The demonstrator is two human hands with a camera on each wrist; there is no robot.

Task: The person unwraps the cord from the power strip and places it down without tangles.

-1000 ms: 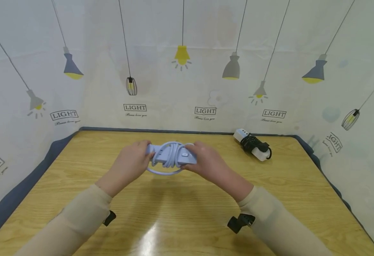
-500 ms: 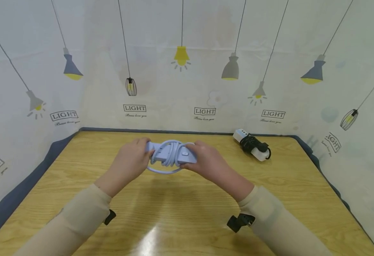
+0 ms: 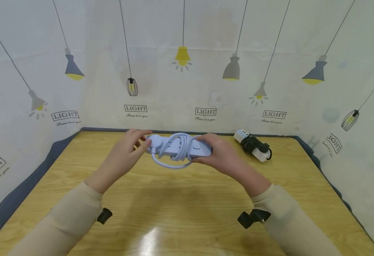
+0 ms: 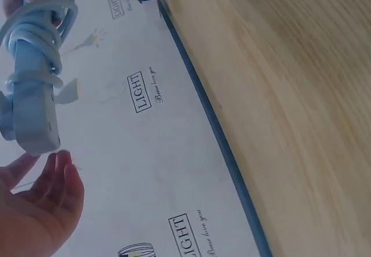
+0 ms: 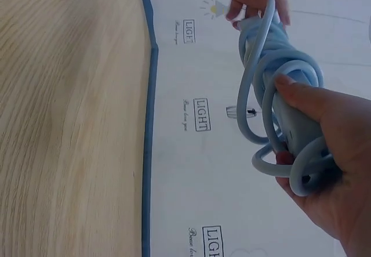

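Note:
A pale power strip (image 3: 201,149) hangs above the table, its cord (image 3: 183,147) wound round the middle. The plug (image 3: 156,141) sits on the strip's left end. My right hand (image 3: 223,154) grips the right end; in the right wrist view the thumb lies over the strip's body and the cord loops by the fingers. At the left end, my left hand (image 3: 123,153) has its fingers loosely bent. In the left wrist view this left hand (image 4: 43,210) lies just beyond the strip's end (image 4: 37,132), fingers spread and not wrapped round it.
A second power strip (image 3: 242,135), wrapped in a black cord (image 3: 251,144), lies at the table's back right. Behind the wooden table (image 3: 174,213) and at its sides stands a white cloth (image 3: 167,85) printed with lamps. A dark edge runs along its foot.
The strip has moved right and slightly up with my right hand. My left hand has loosened from its left end, and the plug there has come into sight.

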